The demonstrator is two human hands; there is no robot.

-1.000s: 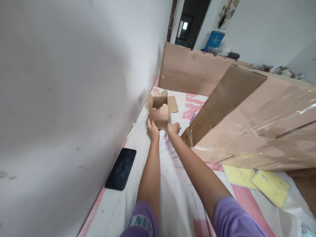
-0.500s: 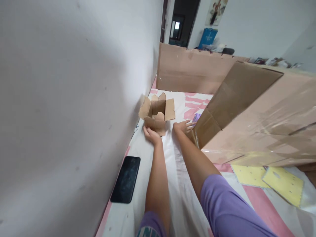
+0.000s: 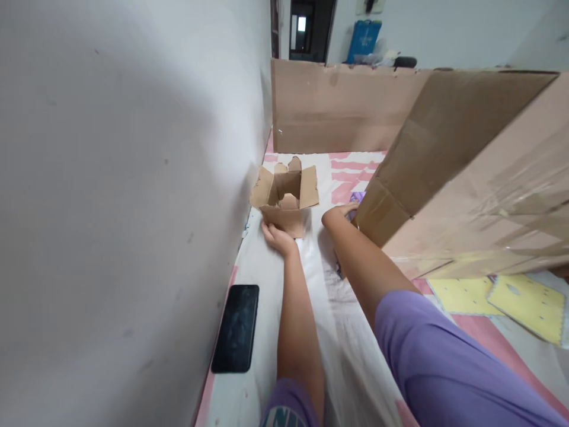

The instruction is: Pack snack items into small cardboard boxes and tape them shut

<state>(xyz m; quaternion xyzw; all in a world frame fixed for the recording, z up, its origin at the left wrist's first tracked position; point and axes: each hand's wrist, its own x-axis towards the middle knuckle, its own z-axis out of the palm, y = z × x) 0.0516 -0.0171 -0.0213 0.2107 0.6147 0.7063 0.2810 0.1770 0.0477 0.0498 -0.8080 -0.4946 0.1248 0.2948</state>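
Observation:
A small brown cardboard box [image 3: 284,218] stands by the wall, its top flaps spread and its inside showing. Against its lower near side rests my left hand [image 3: 278,238], palm partly turned up and fingers stretched along the cardboard. My right hand [image 3: 340,212] reaches to the near end of the large cardboard sheet. Its fingers bend round a small purple packet [image 3: 358,195], mostly covered by the hand and the sheet; the fingertips are hidden.
A black phone [image 3: 236,328] lies near the white wall [image 3: 133,207]. The large folded cardboard [image 3: 480,190] stands at the right, another cardboard panel [image 3: 338,110] across the back. Yellow cloth-like pieces [image 3: 528,305] lie on the pink and white sheet [image 3: 347,332].
My right hand has moved forward to the purple packet, and its spread fingers have bent round it. My left hand stays against the small box. The view has shifted slightly.

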